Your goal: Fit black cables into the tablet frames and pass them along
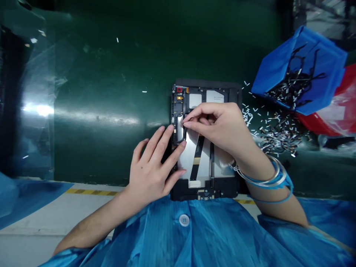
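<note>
An opened tablet [184, 170] lies at the front edge of the bench, its inside facing up. Black flex ribbons [197, 155] run down over its silvery plate. Along its left side sit a circuit board and a thin black cable [184, 107]. My left hand [152, 167] rests with fingers spread on the tablet's left edge, fingertips at the cable's lower bend. My right hand [219, 124] reaches over the tablet from the right. Its thumb and forefinger pinch the black cable near the board; the pinch hides part of it.
A blue bin [278, 70] tipped on its side holds black cables and small parts. Spilled small parts [278, 137] and white slips lie in front of it. Behind is a red bin [319, 122] with clear plastic. The bench top [111, 74] is dark green, with a few white scraps.
</note>
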Demonstrator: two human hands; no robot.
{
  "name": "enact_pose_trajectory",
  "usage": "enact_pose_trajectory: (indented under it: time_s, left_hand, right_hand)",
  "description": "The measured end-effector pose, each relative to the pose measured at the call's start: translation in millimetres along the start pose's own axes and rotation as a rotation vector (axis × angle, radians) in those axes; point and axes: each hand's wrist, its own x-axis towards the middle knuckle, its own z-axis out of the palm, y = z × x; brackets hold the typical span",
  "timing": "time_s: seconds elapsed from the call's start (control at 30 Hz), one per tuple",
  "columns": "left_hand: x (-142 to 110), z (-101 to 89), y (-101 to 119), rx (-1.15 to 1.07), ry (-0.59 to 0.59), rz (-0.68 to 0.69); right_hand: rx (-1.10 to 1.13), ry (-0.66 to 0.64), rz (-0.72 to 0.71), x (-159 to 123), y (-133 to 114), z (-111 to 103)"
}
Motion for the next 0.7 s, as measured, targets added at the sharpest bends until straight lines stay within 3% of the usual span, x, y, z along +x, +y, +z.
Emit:
enact_pose_trajectory:
  time_s: [0.2, 0.53, 0.7]
  left_hand:
    - [2.6, -4.0, -1.7, 0.025, -0.020, 0.067]
    - [14.9, -14.2, -21.2, 0.048, -0.129, 0.317]
    - [17.2, -13.0, -25.0, 0.043, -0.098, 0.345]
  right_hand:
    - [-0.057, 0.008, -0.048, -0.4, 0.1, 1.4]
    - [-0.149, 0.004, -0.100, -1.0, 3.1, 4.8]
    - [-0.418, 0.126, -0.195, -13.7, -0.2, 1.5]
